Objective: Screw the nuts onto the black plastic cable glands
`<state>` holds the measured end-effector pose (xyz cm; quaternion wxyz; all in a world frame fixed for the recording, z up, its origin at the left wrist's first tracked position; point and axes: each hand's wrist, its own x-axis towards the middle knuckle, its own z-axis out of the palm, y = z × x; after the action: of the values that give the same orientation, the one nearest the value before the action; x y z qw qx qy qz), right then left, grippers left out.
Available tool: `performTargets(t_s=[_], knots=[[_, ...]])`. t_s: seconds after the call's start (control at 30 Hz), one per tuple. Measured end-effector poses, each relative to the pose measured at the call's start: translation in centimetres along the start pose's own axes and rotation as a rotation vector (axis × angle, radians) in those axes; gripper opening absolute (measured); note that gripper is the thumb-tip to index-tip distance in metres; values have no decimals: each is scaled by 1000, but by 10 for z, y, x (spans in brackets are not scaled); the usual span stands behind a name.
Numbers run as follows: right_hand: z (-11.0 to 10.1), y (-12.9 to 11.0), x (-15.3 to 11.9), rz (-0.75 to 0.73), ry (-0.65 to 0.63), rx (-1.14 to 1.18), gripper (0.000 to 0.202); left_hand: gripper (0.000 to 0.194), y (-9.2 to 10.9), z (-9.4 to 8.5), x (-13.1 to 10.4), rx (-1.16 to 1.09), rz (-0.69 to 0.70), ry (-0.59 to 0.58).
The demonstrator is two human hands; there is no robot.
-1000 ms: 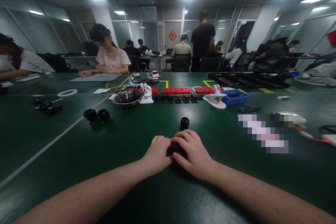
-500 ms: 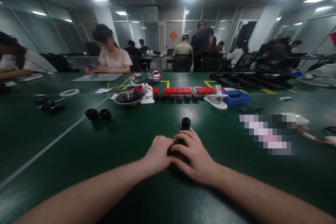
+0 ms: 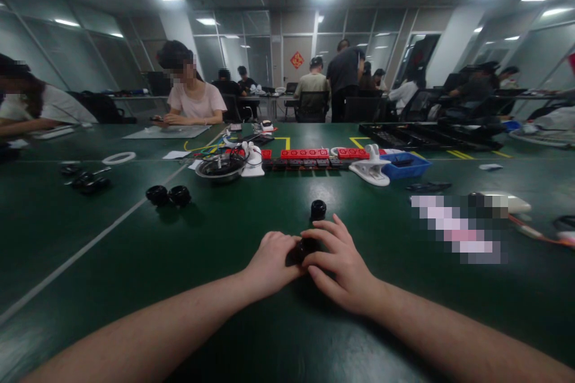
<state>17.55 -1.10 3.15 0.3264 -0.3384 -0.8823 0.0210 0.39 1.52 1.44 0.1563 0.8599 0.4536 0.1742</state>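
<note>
My left hand (image 3: 273, 260) is closed around a glossy black round part (image 3: 308, 248), low over the green table; most of the part is hidden by fingers. Close on its right side is my right hand (image 3: 339, 263), fingers spread and curved; I cannot tell whether a fingertip touches the part. Just beyond them a similar hollow black part (image 3: 318, 209) stands upright on the table. Two more black parts of the same look (image 3: 169, 195) sit side by side farther left.
A blue tray (image 3: 406, 167) and a white clip-shaped stand (image 3: 372, 167) lie ahead to the right. Red socket blocks (image 3: 304, 154) run in a row along the middle, beside a round metal dish (image 3: 219, 169) with dark contents. Across the table a person in pink (image 3: 197, 99) sits.
My right hand has moved slightly right and its fingers have lifted and spread away from the black part. My left hand stays where it was, around the part.
</note>
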Motion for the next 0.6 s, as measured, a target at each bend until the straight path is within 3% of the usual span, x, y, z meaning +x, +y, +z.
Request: performTargets(t_s=[0.3, 0.6], knots=[[0, 9, -1, 15, 96, -16, 25, 28, 0, -1, 0, -24, 25, 3], [0, 15, 1, 115, 104, -53, 27, 29, -2, 0, -1, -53, 9, -1]])
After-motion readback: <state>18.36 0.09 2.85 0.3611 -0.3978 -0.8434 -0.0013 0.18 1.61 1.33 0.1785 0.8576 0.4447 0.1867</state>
